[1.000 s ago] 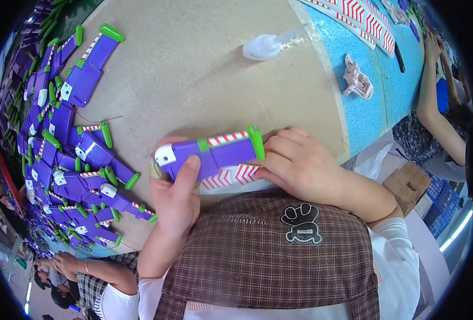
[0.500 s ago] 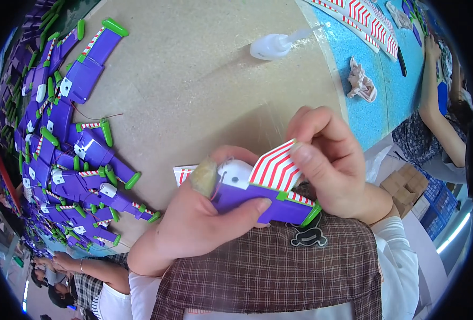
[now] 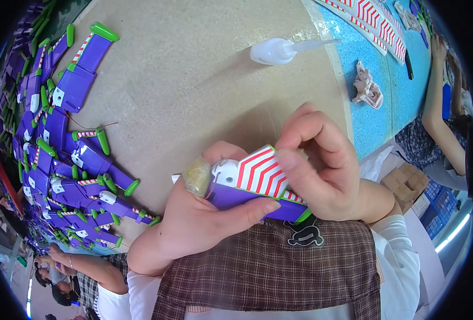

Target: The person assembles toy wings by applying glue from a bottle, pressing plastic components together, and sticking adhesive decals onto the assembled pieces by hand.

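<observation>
My left hand (image 3: 194, 218) grips a purple plastic toy wing (image 3: 223, 197) with green edges and a white rounded part, the thumb lying along its near side. Yellowish tape (image 3: 197, 176) wraps one finger of that hand. A red-and-white chevron-striped sticker (image 3: 260, 173) lies over the wing's upper face, within its green border. At the sticker's right edge, my right hand (image 3: 324, 165) is curled, thumb and forefinger closed on the edge. The right fingers partly hide the wing's right end.
Many purple-and-green wing pieces (image 3: 76, 88) are piled at the left. A white squeeze bottle (image 3: 273, 52) lies on the table (image 3: 183, 80). Farther right are a crumpled cloth (image 3: 367, 88) and striped sticker sheets (image 3: 375, 21) on a blue surface. Other people sit at both sides.
The sticker, tilted up from the wing before, now lies flatter on it. Both hands and the wing have shifted slightly left.
</observation>
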Demonstrator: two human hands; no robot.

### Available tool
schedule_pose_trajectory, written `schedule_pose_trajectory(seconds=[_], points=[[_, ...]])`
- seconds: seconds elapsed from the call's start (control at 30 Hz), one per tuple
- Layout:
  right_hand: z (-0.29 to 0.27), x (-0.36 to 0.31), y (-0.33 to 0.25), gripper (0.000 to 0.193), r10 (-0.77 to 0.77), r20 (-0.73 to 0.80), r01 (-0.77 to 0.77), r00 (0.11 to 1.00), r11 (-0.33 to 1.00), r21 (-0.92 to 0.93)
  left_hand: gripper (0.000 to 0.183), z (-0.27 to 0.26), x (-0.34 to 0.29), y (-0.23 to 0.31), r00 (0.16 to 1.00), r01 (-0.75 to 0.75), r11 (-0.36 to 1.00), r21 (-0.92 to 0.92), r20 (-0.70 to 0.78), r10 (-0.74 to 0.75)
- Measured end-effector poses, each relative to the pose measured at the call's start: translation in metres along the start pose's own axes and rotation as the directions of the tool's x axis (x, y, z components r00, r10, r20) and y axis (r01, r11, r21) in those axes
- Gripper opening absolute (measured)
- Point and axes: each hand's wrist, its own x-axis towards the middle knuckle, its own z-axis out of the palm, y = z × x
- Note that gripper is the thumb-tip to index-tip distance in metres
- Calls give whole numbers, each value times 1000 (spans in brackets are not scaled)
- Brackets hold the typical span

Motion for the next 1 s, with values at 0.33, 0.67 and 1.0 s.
schedule_pose_trajectory(seconds=[0.33,0.67,1.0], points=[[-21,1,-12,18,-191,257,226,947,967,-114,24,-5,-9,-2,944,-328,856,-399,-178,279],[11,23,-2,8,-191,262,210,946,976,-47,59,4,-5,-38,754,-601,799,-30,-353,554],[5,44,31,11,-281,98,297,955,872,-389,43,-44,42,63,714,-241,891,385,-551,431]])
